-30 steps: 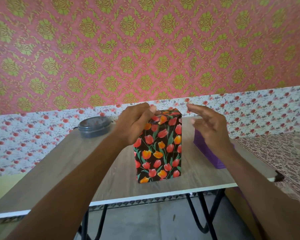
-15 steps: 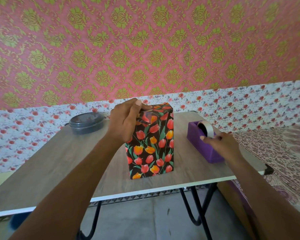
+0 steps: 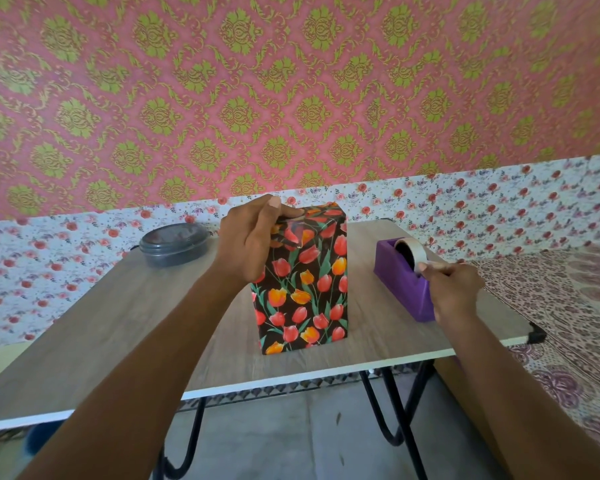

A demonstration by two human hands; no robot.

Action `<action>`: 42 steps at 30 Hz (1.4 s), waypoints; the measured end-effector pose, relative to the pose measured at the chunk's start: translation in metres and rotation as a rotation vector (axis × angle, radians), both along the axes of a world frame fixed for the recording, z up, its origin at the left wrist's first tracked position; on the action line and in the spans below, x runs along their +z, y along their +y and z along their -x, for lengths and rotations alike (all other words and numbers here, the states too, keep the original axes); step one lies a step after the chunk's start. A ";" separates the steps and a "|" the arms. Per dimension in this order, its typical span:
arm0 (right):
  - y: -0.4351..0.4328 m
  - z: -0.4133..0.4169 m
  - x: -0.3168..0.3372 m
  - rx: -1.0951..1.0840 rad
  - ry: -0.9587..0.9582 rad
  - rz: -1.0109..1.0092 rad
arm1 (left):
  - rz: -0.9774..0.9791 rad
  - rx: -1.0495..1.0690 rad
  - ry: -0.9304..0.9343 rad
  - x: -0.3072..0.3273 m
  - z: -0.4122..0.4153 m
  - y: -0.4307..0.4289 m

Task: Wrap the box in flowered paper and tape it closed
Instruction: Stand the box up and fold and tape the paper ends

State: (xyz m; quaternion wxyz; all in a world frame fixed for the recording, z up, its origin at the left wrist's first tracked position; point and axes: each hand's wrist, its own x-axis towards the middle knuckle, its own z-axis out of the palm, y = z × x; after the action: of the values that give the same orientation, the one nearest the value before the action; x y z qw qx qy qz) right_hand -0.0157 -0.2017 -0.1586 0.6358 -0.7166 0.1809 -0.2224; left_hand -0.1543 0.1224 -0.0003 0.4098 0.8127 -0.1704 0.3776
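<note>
You have no words, labels, brands or numbers to read here. The box at centre frame shows only printed tulips, and the purple tape dispenser at right looks unmarked.

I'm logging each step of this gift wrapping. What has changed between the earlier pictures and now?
The right hand left the top of the box, moved down and rightward to the purple tape dispenser, and now pinches the tape end. The left hand still grips the top of the box. The box, the dispenser and the dark lidded container stayed put on the table.
</note>
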 end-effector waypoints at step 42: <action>0.017 0.100 0.006 -0.081 -0.045 -0.116 | -0.030 0.018 0.005 0.003 0.003 -0.001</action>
State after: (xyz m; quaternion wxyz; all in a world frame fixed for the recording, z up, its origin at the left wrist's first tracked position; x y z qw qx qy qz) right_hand -0.1158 -0.1846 -0.1531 0.6708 -0.6654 0.2078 -0.2531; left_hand -0.1574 0.1215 0.0024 0.3946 0.8211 -0.1675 0.3769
